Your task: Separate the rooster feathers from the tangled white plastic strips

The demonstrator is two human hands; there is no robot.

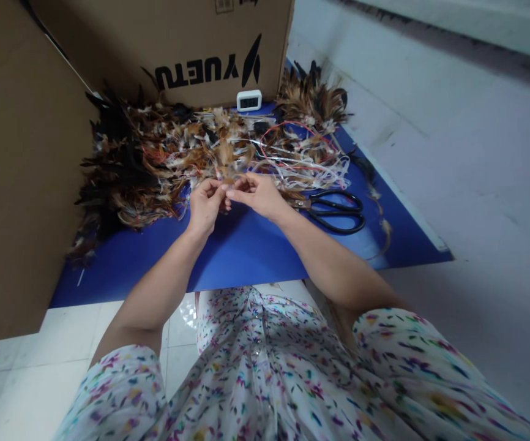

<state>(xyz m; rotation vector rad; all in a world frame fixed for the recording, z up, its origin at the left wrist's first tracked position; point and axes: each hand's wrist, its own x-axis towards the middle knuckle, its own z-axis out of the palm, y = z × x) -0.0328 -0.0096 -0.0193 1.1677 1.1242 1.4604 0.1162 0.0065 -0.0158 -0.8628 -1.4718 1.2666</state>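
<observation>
My left hand (204,207) and my right hand (262,193) meet above the front of a blue table. Thumbs and fingertips of both are pinched together around a small tuft of brown feathers (226,160), which points away from me. Its lower end is hidden by the fingers. Just behind lies a wide heap of brown and black feathers (130,162), many with pale tufts. White and pink ties (313,174) are tangled at the heap's right side. Black-handled scissors (338,211) rest near my right wrist, their blades partly covered.
A tall cardboard box (122,43) stands behind the heap, and a cardboard panel (12,171) rises at left. Before the box sits a small white digital clock (249,100). A feather bundle (313,98) lies at the back right, by the wall (453,135). Loose feathers (379,208) lie near the blue table's (246,257) right edge.
</observation>
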